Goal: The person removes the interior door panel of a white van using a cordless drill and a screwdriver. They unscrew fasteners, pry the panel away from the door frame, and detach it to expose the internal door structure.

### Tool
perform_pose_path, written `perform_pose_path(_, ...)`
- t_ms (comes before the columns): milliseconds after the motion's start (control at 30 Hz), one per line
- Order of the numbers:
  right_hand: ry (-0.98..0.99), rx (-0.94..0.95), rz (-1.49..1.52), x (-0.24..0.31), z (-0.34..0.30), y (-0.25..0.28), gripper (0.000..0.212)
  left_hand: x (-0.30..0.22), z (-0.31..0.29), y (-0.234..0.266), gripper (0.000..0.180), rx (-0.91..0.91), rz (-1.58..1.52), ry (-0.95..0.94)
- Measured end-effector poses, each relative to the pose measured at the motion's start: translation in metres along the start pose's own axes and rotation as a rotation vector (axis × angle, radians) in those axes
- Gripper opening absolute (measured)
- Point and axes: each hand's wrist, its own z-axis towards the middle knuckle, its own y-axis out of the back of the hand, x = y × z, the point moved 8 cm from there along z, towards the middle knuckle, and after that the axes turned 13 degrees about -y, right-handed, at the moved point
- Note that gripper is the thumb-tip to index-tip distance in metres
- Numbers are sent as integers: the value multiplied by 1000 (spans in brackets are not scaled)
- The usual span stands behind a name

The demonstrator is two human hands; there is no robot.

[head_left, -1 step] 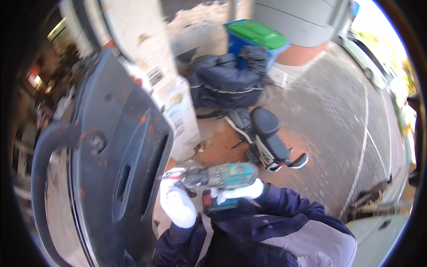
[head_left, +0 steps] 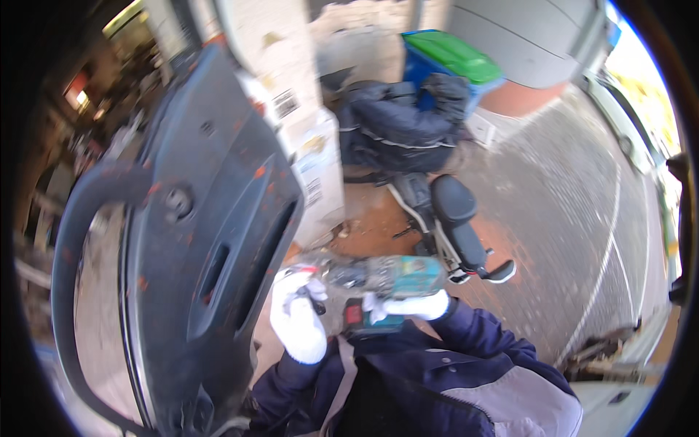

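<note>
My right hand [head_left: 411,307], in a white glove, is closed round the handle of a teal and dark grey cordless power drill [head_left: 415,275]. A battery pack with a red patch [head_left: 354,312] sits at the handle's lower end. The drill's front end points left. Beside it, my left hand [head_left: 300,324], also gloved in white, has its fingers bent together at the front of the drill. A small dark piece [head_left: 319,306] shows by those fingers; exactly what they hold is blurred. Left of that hand stands a large dark grey vehicle door panel [head_left: 218,189] with orange-red specks.
A curved grey handle [head_left: 69,240] juts from the panel's left side. Beyond the drill are white boxes [head_left: 320,175], a scooter [head_left: 455,218] with a dark padded cover [head_left: 400,124], and a blue bin with a green lid [head_left: 455,54]. Paving [head_left: 539,197] stretches right.
My view has turned slightly left, so the surroundings sit farther right in the picture. Both hands and the drill appear a little higher and farther right; their grip looks much the same.
</note>
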Motion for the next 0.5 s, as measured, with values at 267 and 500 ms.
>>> perform_pose_path(267,90,1,-284,78,7,-10,61,-110,-44,80,57,-35,778,-28)
perform_pose_path(500,10,-126,-814,172,27,-73,61,-187,-81,167,80,-555,762,-97)
